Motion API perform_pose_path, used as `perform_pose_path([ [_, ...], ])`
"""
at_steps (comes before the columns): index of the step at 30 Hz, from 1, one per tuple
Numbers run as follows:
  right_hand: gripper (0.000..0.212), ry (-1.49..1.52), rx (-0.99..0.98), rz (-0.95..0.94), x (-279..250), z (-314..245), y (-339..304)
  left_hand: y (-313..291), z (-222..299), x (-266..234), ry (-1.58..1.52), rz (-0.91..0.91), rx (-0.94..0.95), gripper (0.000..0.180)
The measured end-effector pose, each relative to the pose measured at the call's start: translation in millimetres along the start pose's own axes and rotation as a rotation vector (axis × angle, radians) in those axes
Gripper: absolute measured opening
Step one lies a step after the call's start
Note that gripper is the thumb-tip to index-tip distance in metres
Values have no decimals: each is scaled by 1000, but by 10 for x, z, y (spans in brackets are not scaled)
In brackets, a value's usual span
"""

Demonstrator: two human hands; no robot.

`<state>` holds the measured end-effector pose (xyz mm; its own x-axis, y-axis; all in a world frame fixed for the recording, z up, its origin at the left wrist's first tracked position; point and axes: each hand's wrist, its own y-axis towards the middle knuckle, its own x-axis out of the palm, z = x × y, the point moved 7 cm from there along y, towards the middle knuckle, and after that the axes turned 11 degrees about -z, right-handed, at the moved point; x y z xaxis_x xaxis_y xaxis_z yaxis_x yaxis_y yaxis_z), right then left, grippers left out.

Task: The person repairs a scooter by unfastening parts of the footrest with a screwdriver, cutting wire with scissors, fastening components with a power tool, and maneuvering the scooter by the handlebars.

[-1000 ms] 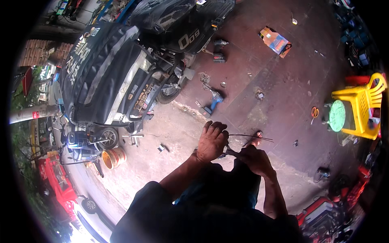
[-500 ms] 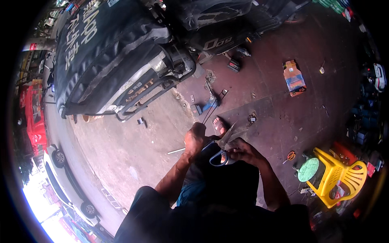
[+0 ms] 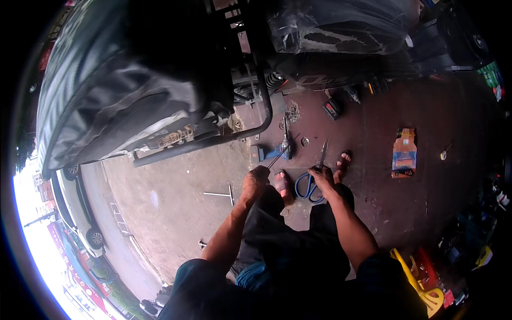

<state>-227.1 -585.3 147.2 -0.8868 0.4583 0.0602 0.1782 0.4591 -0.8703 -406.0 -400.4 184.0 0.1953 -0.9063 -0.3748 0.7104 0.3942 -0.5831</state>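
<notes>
Just on the near side of the blue drill [image 3: 286, 149], I have my left hand [image 3: 256, 184] closed in a fist around thin dark strand [image 3: 277, 156], which rises toward the drill; whether that is one length or two, I cannot tell. Nearer and to the drill's right, my right hand [image 3: 322, 178] is curled around one pair of blue-handled scissors [image 3: 310, 183], blades pointing away.

I count two power tools: the drill and a red-and-black tool [image 3: 330, 108] beyond it to the right. Of two sandaled feet, the left foot [image 3: 282, 184] is nearer than the drill, the right foot [image 3: 342, 162] to its right. One T-shaped metal bar [image 3: 231, 194] lies nearer and left of the drill; one orange packet [image 3: 404, 154] lies well to its right; one yellow chair [image 3: 424, 285] is far to the near right. Left of and beyond the drill, a covered vehicle [image 3: 106, 101] and its black tube rail [image 3: 268, 109] block my sight of the floor.
</notes>
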Motion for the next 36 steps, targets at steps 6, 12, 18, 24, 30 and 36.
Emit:
perform_pose_path([
  [6, 36, -639, 95, 61, -548, 620, 2161, 1121, -1460, 393, 506, -122, -1, 10],
  [12, 46, -758, 108, 145, -1181, 1033, 3298, 2465, -1499, 1179, 660, -266, -91, 14],
  [18, 42, -656, -756, 595, -688, -145, 3513, 3087, -1797, 1709, 761, -380, -143, 23],
  [24, 42, 1078, -653, -419, -194, -1345, 4306, 2987, -1353, 1569, 1072, -184, 480, 20],
  [30, 53, 1231, -841, -1059, -53, -1874, 4135, 2406, -782, 974, 849, -98, 151, 14],
  [36, 60, 1134, -853, -1387, -99, -2055, 4051, 2001, -579, 729, 639, 142, 365, 11],
])
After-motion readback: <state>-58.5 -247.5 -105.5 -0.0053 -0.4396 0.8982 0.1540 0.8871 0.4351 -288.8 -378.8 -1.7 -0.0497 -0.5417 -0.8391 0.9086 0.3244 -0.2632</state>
